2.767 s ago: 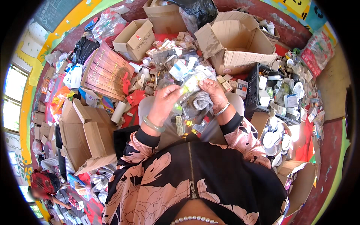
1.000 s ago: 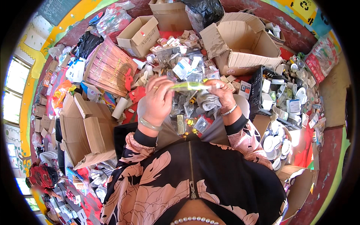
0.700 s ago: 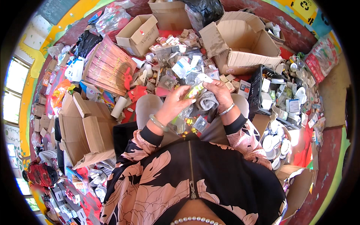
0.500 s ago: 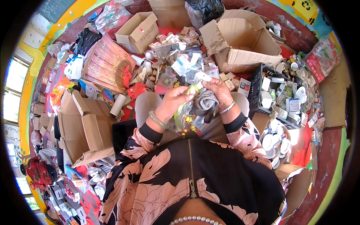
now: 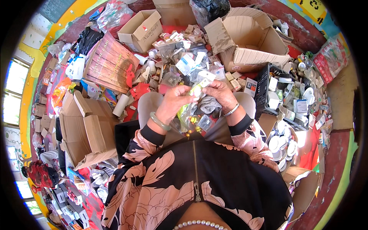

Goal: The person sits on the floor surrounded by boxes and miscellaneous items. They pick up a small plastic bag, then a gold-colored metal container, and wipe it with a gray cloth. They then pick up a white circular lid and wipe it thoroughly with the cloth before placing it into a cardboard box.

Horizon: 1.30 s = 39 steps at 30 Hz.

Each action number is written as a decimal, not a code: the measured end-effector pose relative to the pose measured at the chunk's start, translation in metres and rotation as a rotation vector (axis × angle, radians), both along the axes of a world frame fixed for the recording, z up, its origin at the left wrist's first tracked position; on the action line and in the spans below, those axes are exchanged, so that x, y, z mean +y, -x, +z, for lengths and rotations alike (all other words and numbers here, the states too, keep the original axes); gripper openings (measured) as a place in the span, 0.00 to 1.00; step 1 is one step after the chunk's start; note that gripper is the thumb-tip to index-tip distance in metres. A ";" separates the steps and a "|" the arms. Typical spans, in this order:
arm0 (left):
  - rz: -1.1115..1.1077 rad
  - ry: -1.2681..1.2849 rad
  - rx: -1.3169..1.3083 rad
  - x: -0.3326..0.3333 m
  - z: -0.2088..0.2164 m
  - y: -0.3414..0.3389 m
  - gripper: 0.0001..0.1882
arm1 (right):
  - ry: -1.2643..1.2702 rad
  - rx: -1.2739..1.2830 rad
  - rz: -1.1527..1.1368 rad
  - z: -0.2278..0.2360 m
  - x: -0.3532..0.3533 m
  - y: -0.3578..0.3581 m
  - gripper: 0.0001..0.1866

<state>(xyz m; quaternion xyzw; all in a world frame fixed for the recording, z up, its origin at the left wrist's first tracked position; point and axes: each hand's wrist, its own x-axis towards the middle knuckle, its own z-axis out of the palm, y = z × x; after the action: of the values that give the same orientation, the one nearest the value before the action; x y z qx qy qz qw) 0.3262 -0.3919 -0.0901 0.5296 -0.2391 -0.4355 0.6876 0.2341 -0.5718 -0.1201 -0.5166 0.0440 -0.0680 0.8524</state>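
My left hand (image 5: pixel 174 102) and my right hand (image 5: pixel 222 96) are both closed on a clear plastic packet (image 5: pixel 196 90) with a white top strip and yellow-green print. The packet is held up between them over my lap, tilted away to the upper right. Beneath my right hand rests a rolled grey cloth (image 5: pixel 209 104), perhaps a sock or glove. Small yellow and red pieces (image 5: pixel 194 120) show in or under the clear plastic below my hands; which of the two I cannot tell. A little clear box-like packet (image 5: pixel 205 122) lies beside them.
A heap of small boxes and clear packets (image 5: pixel 184 50) spreads ahead of me. Open cardboard boxes stand at the left (image 5: pixel 88 130), far left-centre (image 5: pixel 140 32) and far right (image 5: pixel 249 38). A black plastic crate (image 5: pixel 264 90) and a box of white round lids (image 5: pixel 281 143) are at my right.
The packet has shifted slightly, and more of its printed upper part shows between my hands. My right hand has moved a little down and left, uncovering less of the grey cloth.
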 end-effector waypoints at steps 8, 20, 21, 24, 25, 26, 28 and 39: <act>-0.083 0.037 0.033 0.003 -0.002 0.000 0.15 | -0.069 0.057 0.012 -0.003 -0.001 -0.001 0.06; 0.313 0.251 0.253 0.005 -0.018 -0.022 0.15 | 0.240 0.133 0.115 -0.004 -0.005 -0.005 0.12; 0.377 0.259 0.244 0.004 -0.021 -0.022 0.13 | 0.262 0.165 0.217 -0.001 -0.001 -0.006 0.16; 0.495 0.303 0.326 -0.002 -0.040 -0.018 0.15 | 0.475 0.221 0.368 -0.012 0.020 -0.009 0.20; 0.517 0.325 0.363 -0.004 -0.045 -0.017 0.15 | 0.516 0.273 0.444 -0.020 0.026 -0.011 0.20; 0.513 0.333 0.391 -0.005 -0.050 -0.016 0.17 | 0.550 0.201 0.448 -0.028 0.033 -0.012 0.15; 0.514 0.344 0.474 -0.005 -0.062 -0.015 0.17 | 0.585 0.260 0.438 -0.046 0.036 -0.011 0.12; 0.515 0.421 0.504 0.017 -0.063 -0.024 0.21 | 0.678 0.391 0.414 -0.040 0.026 -0.011 0.12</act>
<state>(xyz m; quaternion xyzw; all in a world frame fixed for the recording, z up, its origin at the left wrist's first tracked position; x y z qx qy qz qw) 0.3502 -0.3753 -0.1530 0.2968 -0.0068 -0.3071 0.9042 0.2448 -0.5457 -0.1596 -0.7682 0.0754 0.1926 0.6058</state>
